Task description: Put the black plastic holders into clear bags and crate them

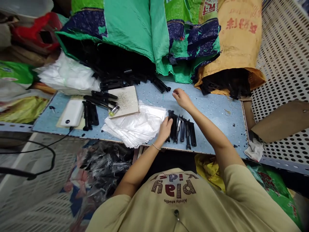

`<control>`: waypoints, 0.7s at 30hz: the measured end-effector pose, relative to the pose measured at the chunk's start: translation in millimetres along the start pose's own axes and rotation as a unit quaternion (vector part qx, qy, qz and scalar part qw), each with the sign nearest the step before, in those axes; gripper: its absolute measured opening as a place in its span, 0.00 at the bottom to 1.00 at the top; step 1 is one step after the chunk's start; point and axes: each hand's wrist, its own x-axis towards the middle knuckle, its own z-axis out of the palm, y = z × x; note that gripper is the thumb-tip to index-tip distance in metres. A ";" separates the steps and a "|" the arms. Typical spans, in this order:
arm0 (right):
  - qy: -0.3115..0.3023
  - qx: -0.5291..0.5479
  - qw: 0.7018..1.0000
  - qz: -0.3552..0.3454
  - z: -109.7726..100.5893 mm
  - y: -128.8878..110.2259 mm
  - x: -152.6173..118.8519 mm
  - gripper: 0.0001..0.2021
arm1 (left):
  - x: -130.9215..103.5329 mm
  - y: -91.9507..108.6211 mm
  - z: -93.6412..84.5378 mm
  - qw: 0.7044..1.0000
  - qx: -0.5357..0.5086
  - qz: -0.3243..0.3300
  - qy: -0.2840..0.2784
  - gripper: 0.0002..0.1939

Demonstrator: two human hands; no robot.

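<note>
Black plastic parts are being gathered and bagged, by the look of it. Toward the left edge of the tabletop [217,109] a white box [72,112] and loose black pieces [90,112] lie untouched. At the near edge, the stack of clear plastic bags [135,127] sits just left of the left hand [165,129], whose fingers are curled over the end of the row of black parts [183,130]; whether one is actually clamped cannot be told. Further back, the right hand [182,98] hovers with fingers pinched together, perhaps on something small. A bag would probably need to be drawn from the stack and one part lifted clear.
</note>
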 end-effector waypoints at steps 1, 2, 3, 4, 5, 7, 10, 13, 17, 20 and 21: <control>0.018 -0.035 0.999 0.006 10.4 -5.7 21.6 0.18 | -4.2 -7.4 8.0 0.999 0.032 0.009 -0.002 0.19; 0.023 -0.065 0.998 0.009 21.1 -11.9 40.1 0.21 | -8.2 -13.4 15.8 0.998 0.058 0.023 -0.001 0.18; 0.021 -0.090 0.996 0.014 31.1 -17.7 55.2 0.23 | -11.5 -18.0 22.4 0.996 0.077 0.038 0.002 0.19; 0.015 -0.108 0.994 0.017 39.3 -22.7 66.6 0.24 | -13.6 -21.4 27.1 0.995 0.087 0.051 0.007 0.20; 0.007 -0.118 0.993 0.019 45.0 -26.4 74.2 0.24 | -14.2 -23.7 29.1 0.994 0.088 0.057 0.009 0.21; -0.010 -0.084 0.996 0.038 48.0 -29.0 77.1 0.20 | -10.0 -25.0 25.1 0.997 0.057 0.046 -0.003 0.25; -0.055 0.165 0.980 0.100 37.0 -23.6 47.1 0.17 | 7.7 -16.7 5.4 0.998 -0.066 -0.008 0.007 0.33; -0.160 0.454 0.867 0.127 21.4 -14.9 -20.2 0.23 | 27.1 5.8 -12.4 0.973 -0.224 -0.023 0.040 0.36; -0.326 0.498 0.795 0.117 -1.2 -6.9 -111.0 0.28 | 26.4 43.9 -16.2 0.941 -0.335 0.024 -0.037 0.36; -0.203 0.371 0.905 0.049 -27.4 -4.0 -139.2 0.27 | 5.4 60.9 -10.8 0.956 -0.283 0.023 -0.075 0.34; -0.116 0.295 0.948 0.014 -36.9 -4.1 -141.0 0.27 | -2.7 63.7 -9.2 0.966 -0.246 0.023 -0.075 0.33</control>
